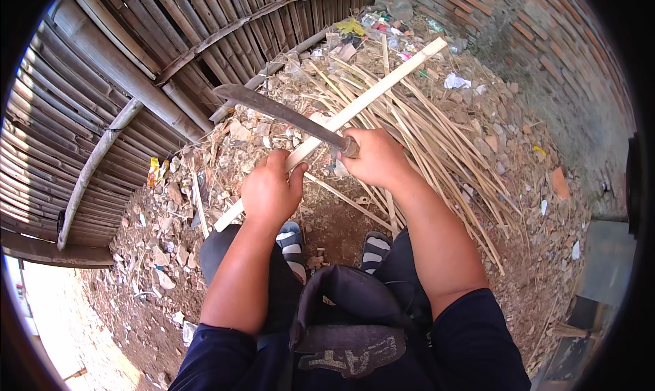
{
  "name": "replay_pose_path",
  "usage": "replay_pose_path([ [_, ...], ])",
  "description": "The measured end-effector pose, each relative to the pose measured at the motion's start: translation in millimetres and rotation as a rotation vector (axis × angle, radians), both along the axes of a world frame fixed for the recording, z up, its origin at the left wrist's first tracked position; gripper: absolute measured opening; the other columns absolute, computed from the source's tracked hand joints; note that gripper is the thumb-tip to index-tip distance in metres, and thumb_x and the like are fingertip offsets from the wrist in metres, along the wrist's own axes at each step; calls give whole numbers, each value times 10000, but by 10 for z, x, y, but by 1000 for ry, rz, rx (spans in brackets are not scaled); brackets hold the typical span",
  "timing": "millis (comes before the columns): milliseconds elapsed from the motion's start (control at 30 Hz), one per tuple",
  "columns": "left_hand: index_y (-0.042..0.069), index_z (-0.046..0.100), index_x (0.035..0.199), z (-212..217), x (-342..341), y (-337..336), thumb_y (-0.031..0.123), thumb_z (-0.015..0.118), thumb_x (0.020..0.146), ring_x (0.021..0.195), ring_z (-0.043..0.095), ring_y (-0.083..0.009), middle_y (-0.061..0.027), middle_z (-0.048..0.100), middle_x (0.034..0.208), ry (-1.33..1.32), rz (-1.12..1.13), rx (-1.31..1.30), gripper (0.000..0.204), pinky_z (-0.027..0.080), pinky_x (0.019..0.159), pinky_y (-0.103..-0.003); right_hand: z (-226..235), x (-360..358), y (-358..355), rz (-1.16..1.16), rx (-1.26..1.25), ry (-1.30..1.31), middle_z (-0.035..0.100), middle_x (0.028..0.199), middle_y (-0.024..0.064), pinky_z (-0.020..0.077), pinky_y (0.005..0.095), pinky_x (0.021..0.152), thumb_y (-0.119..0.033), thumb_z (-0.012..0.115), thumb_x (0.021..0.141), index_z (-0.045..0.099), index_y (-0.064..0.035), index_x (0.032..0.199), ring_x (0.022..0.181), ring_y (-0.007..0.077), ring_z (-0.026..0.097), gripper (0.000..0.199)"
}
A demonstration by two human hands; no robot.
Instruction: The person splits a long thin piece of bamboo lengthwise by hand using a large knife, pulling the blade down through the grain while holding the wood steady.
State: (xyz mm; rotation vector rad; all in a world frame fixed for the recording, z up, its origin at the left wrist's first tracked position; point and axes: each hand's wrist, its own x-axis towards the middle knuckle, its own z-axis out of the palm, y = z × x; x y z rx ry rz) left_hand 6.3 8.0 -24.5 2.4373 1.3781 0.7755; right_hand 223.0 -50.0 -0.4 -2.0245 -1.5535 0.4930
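Note:
My left hand (pixel 269 192) is closed round the lower part of a long pale bamboo strip (pixel 372 91), which slants up to the far right. In my right hand (pixel 374 156) is the handle of a machete (pixel 283 114). Its dark, curved blade points to the far left and crosses over the strip just beyond my left hand. Whether the edge touches the strip I cannot tell. Beyond and to the right of my right hand, many thin split bamboo strips (pixel 443 142) lie in a loose pile on the ground.
A bamboo wall (pixel 116 84) stands on the left, a brick wall (pixel 546 50) on the far right. Rubble and litter cover the dirt ground (pixel 153 254). My sandalled feet (pixel 292 246) are below my hands. A yellow wrapper (pixel 157 172) lies by the bamboo wall.

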Motion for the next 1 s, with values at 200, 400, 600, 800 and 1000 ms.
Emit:
replay_pose_path([
  [200, 47, 670, 1099, 33, 13, -8, 367, 729, 947, 785, 724, -378, -179, 731, 888, 15, -46, -28, 359, 557, 699, -509, -19, 97, 44, 17, -98, 18, 734, 846, 156, 558, 469, 739, -238, 748, 812, 752, -127, 1005, 830, 380, 711, 223],
  [400, 44, 666, 1104, -13, 29, -22, 404, 674, 990, 797, 717, -402, -190, 730, 913, 52, -53, 30, 377, 555, 702, -517, -8, 28, 42, 65, -74, 27, 735, 851, 150, 564, 468, 735, -210, 723, 800, 760, -159, 1004, 829, 378, 711, 214],
  [600, 45, 663, 1106, 9, 38, -32, 403, 667, 991, 794, 719, -405, -183, 734, 921, 56, -53, 3, 376, 564, 704, -517, -28, -28, -13, 73, 52, -15, 705, 762, 180, 539, 436, 674, -177, 765, 792, 768, -114, 1064, 714, 362, 696, 279],
  [800, 44, 671, 1074, -2, 35, -9, 398, 676, 984, 777, 717, -415, -194, 731, 896, 43, -68, 8, 366, 563, 691, -524, -55, 9, 4, 81, -10, -30, 711, 800, 193, 545, 454, 692, -189, 756, 789, 769, -147, 1124, 745, 388, 696, 337],
  [1000, 33, 672, 1059, 22, 53, 6, 399, 681, 979, 751, 714, -421, -195, 728, 853, 6, -59, 29, 375, 562, 677, -532, 85, -27, 3, 89, -13, -82, 708, 792, 176, 548, 481, 701, -197, 741, 782, 757, -130, 1033, 766, 395, 696, 260],
])
